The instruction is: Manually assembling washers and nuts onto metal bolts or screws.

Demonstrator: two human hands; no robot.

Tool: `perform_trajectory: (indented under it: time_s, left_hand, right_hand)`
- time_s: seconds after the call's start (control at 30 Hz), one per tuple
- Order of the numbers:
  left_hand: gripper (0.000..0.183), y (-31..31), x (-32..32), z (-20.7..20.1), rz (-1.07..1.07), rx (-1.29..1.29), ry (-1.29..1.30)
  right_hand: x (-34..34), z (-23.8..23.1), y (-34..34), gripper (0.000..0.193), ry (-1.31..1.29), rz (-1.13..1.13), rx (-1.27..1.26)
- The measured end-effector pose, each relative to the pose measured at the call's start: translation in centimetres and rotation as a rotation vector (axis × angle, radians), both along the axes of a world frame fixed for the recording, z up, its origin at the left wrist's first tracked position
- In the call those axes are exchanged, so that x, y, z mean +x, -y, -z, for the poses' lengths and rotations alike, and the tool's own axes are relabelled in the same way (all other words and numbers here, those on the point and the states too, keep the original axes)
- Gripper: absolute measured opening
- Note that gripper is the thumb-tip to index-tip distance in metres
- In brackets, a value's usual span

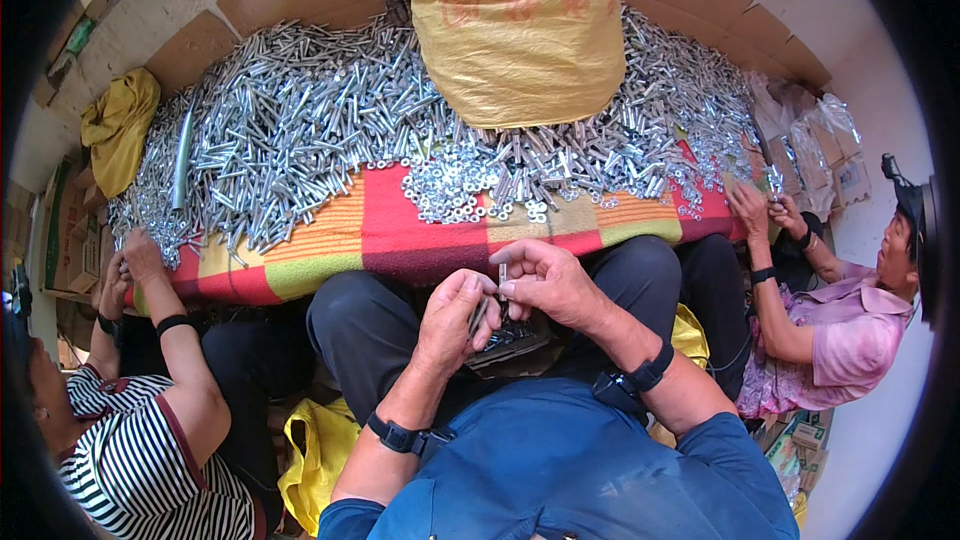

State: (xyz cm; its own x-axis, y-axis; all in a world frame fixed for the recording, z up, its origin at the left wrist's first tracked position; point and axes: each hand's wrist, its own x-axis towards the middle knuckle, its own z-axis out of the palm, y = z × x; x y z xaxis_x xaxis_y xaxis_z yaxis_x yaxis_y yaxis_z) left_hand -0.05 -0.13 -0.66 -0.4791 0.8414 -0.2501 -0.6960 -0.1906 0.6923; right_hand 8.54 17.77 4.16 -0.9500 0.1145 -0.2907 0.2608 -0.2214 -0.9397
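Above my lap, my left hand (452,318) is curled closed around a few slim grey metal pieces (478,314) that look like bolts. Close beside it, my right hand (552,282) pinches a short shiny metal bolt (503,274), held upright between thumb and fingers. The fingertips of both hands nearly meet there. Below them, between my knees, a dark box (512,348) holds small metal parts, partly covered by my hands. Beyond my knees, a heap of loose washers (445,185) lies on a checked blanket (395,230).
A big pile of metal bolts and sleeves (300,120) spreads behind the washers. A yellow sack (520,40) rests on it. A striped-shirt person (160,440) works at left, a pink-shirt person (840,340) at right. Yellow sacking (318,455) lies beside my left leg.
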Motion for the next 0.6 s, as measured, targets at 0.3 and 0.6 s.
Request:
perform_trajectory:
  time_s: [0.3,0.6]
  left_hand:
    - [0.03,-0.39,-0.01,-0.23,-0.02,-0.042,-0.02]
    - [0.029,-0.16,-0.13,0.35,0.008,-0.025,-0.033]
  right_hand:
    - [0.2,0.39,0.38,0.025,-0.009,0.068,-0.013]
    - [0.22,0.0,-0.05,0.017,0.026,-0.034,-0.01]
